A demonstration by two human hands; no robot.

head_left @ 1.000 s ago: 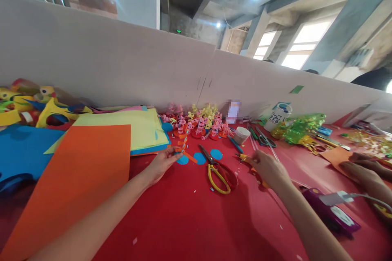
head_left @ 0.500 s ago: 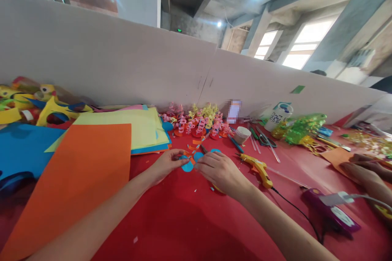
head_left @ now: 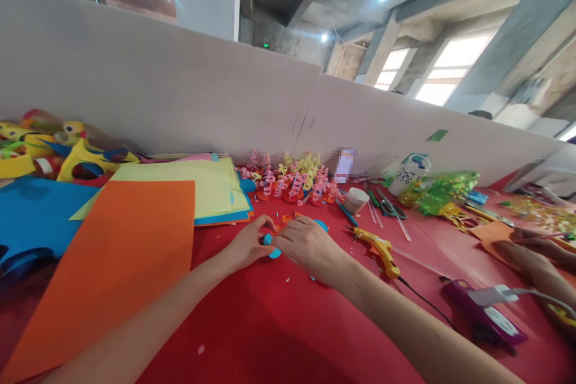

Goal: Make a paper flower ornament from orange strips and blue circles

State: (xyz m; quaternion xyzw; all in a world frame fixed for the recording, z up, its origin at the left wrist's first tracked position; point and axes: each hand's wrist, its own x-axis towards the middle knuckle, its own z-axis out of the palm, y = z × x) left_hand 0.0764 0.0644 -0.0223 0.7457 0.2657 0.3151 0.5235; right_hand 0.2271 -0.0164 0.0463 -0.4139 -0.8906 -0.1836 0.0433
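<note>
Near the middle of the red table, my left hand (head_left: 250,243) curves its thumb and fingers around the left edge of a blue paper disc (head_left: 272,247). My right hand (head_left: 302,242) is bent over the disc's right side, its fingertips close to those of my left hand; what it pinches is hidden. Another blue disc (head_left: 321,225) lies partly behind my right hand. Small orange paper pieces (head_left: 284,219) are just beyond the fingers. Pink and yellow paper curls (head_left: 297,180) on orange bases stand farther back.
Orange sheet (head_left: 121,252) and yellow sheets (head_left: 180,183) lie left. A yellow glue gun (head_left: 378,247), white tape roll (head_left: 356,199), scissors (head_left: 392,209) and purple power strip (head_left: 488,312) are right. Another person's hands (head_left: 531,249) hold orange paper at the far right.
My left hand has closed in on the blue disc, and my right hand has moved slightly left and up. The striped strip between the hands is no longer visible.
</note>
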